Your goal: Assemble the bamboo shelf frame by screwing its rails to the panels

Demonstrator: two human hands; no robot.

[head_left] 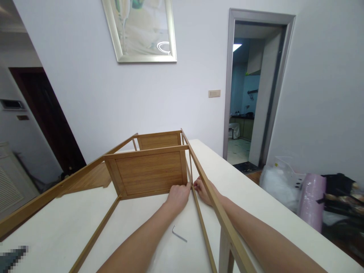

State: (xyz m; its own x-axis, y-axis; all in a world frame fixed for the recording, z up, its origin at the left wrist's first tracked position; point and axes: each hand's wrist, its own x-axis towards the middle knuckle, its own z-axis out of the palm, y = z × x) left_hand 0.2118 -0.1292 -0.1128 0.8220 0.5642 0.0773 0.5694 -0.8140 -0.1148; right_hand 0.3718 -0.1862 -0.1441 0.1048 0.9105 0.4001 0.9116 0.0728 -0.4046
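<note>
A wooden shelf frame (203, 170) lies on its side on a white table, its slatted rails running toward me. Across it stands a brown shelf panel (150, 172), with a second panel (159, 141) farther back. My left hand (178, 198) is closed at the near panel's lower right corner, its thumb against the lower rail (200, 218). On the other side of that rail, my right hand (202, 189) has its fingers pinched at the same joint, reaching under the upper rail. Whatever is between those fingers is too small to make out. An Allen key (179, 235) lies on the table below my left hand.
The white table (284, 223) extends under the frame to the wall. A loose wooden board (88, 180) lies at the left. On the right are a pink wrapped roll (311, 201) and plastic bags (277, 185). An open doorway (241, 148) is behind. A dark blurred object (11, 259) shows lower left.
</note>
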